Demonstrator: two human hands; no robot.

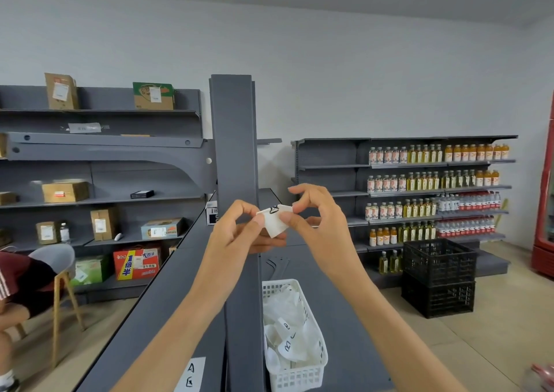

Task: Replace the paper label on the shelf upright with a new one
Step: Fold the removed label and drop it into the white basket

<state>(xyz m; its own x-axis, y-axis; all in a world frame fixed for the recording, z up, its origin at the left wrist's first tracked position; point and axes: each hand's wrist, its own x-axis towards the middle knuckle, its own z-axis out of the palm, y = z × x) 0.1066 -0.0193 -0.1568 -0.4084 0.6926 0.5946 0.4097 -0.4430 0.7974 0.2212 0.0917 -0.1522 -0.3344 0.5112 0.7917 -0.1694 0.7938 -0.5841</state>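
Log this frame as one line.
stage: handling label | hands: left and right pinch paper label | upright: behind | basket: paper slips

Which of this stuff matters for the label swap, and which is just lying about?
For the job: left hand, right hand, paper label held between them, shelf upright, white basket of label slips.
Lying about: black crates, cardboard boxes, bottles.
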